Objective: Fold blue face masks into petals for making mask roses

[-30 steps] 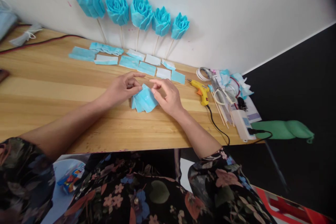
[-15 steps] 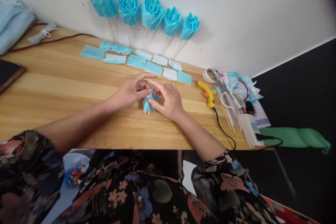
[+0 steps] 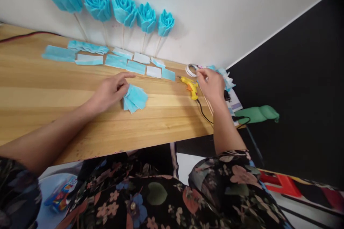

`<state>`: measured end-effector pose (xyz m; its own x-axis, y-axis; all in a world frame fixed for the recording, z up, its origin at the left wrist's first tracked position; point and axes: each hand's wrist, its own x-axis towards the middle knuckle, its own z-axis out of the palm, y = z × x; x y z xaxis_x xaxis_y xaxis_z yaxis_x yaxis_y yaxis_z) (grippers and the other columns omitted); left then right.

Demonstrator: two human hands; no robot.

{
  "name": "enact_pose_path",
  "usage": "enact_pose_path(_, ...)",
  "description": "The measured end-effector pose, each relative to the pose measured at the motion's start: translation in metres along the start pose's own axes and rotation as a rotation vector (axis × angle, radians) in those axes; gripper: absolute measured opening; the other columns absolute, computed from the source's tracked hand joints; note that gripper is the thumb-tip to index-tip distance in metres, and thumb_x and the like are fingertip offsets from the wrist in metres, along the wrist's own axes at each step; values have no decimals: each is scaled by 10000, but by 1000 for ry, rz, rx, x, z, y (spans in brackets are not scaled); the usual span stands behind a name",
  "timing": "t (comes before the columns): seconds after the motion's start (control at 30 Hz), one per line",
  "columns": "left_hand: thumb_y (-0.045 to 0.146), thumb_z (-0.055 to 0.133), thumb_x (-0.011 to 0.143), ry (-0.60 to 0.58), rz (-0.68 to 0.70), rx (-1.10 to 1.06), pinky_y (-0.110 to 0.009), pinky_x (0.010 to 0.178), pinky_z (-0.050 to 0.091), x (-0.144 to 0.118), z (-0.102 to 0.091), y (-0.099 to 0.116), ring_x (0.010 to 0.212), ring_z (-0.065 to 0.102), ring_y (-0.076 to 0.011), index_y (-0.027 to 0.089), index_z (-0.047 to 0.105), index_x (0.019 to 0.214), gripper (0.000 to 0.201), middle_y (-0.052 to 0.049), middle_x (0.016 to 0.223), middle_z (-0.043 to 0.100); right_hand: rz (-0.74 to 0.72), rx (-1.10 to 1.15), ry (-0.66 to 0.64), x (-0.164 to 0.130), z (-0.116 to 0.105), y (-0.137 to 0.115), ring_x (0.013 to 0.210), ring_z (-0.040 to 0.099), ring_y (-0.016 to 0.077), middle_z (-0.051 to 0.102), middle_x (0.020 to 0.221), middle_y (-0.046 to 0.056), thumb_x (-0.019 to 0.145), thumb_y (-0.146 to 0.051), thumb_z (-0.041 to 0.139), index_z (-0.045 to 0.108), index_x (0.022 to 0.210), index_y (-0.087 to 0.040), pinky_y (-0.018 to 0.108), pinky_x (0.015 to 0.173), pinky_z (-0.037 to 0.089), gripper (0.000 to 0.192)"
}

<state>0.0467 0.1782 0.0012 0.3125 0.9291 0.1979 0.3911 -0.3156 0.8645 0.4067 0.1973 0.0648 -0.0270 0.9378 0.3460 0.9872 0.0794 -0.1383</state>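
Note:
My left hand [image 3: 109, 91] pinches one end of a pleated light-blue fabric piece [image 3: 135, 98], whose folds fan out to the right just above the wooden table. Over the tools at the right is my right hand [image 3: 213, 83], its fingers curled together beside a roll of tape [image 3: 191, 70]. Whatever those fingers grip, if anything, is hidden. A yellow glue gun [image 3: 190, 86] lies just left of that hand, with thin wooden sticks [image 3: 206, 101] running below it. The scissors there are covered by the hand.
Several blue fabric flowers [image 3: 124, 9] on sticks lean against the wall. In front of them lie blue and white fabric strips [image 3: 115, 61]. A black cord [image 3: 204, 112] trails from the glue gun. A green bag-like object [image 3: 258, 113] is at the table's right end.
My right hand has let go of the blue fabric and moved right to the tools. The fabric now fans out from my left hand. The view has turned right.

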Motion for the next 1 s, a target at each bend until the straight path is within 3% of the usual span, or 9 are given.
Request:
enact_pose_path(0.13, 232, 501, 894, -6, 9, 68, -286, 658, 349, -1, -2, 4, 616, 444, -151, 179, 644, 1215, 356, 44, 649, 501, 318, -343, -283, -22, -16, 58, 938, 678, 250, 761, 1037, 136, 969, -381, 513, 748, 1027, -191, 325, 727, 404, 308)
enact_pose_path(0.23, 216, 502, 900, 15, -12, 90, -285, 667, 350, -1, -1, 2, 634, 451, -149, 158, 625, 1281, 405, 38, 679, 511, 372, -427, -476, -45, -5, 71, 996, 694, 277, 759, 1111, 136, 945, -393, 543, 736, 1099, -210, 317, 737, 430, 307)
enact_pose_path(0.37, 241, 531, 910, 68, -47, 61, -298, 722, 387, 1, -1, -5, 725, 514, -163, 141, 606, 1307, 416, -1, 806, 593, 383, -561, -470, -62, 12, 64, 1022, 712, 308, 745, 1121, 218, 956, -291, 473, 729, 1141, -121, 345, 781, 473, 359)
enact_pose_path(0.5, 276, 565, 898, 120, -46, -18, -320, 763, 429, 3, 2, -14, 773, 568, -188, 205, 637, 1239, 356, -15, 837, 638, 383, -602, -483, -57, 15, 62, 997, 711, 321, 742, 1074, 258, 901, -221, 491, 749, 1072, -64, 356, 769, 477, 347)
enact_pose_path(0.67, 315, 600, 868, 183, -42, -88, -319, 732, 466, 7, 6, -20, 765, 605, -199, 248, 668, 1181, 327, -21, 861, 668, 422, -208, -545, -43, -4, 82, 769, 636, 207, 726, 821, 109, 838, -263, 538, 713, 786, -136, 293, 659, 419, 223)
enact_pose_path(0.8, 225, 571, 876, 341, 57, 122, -411, 944, 460, 5, 1, -15, 1156, 571, -286, 203, 609, 1311, 436, -98, 1265, 627, 573, 280, -388, -46, -30, 89, 608, 494, 126, 619, 699, 37, 862, -291, 503, 591, 695, -178, 269, 574, 369, 220)
enact_pose_path(0.9, 233, 545, 926, 412, 176, 208, -456, 1098, 363, 1, -6, -3, 1385, 411, -311, 206, 546, 1389, 464, -78, 1467, 517, 567, 583, -228, -53, -41, 66, 545, 417, 103, 551, 661, 5, 882, -342, 551, 546, 715, -202, 267, 530, 323, 218)
enact_pose_path(0.93, 253, 541, 939, 401, 196, 188, -453, 1103, 360, 0, -8, 2, 1370, 435, -301, 204, 574, 1356, 421, -67, 1442, 550, 512, 670, -205, -55, -40, 51, 535, 402, 95, 546, 665, -3, 889, -373, 573, 548, 736, -206, 264, 519, 306, 227)
enact_pose_path(1.0, 315, 546, 946, 313, 182, 90, -425, 1036, 418, -1, -7, 14, 1218, 572, -271, 206, 672, 1196, 300, -49, 1254, 688, 360, 855, -287, -59, -34, 13, 521, 394, 82, 549, 675, -22, 887, -451, 617, 563, 813, -217, 252, 493, 274, 252)
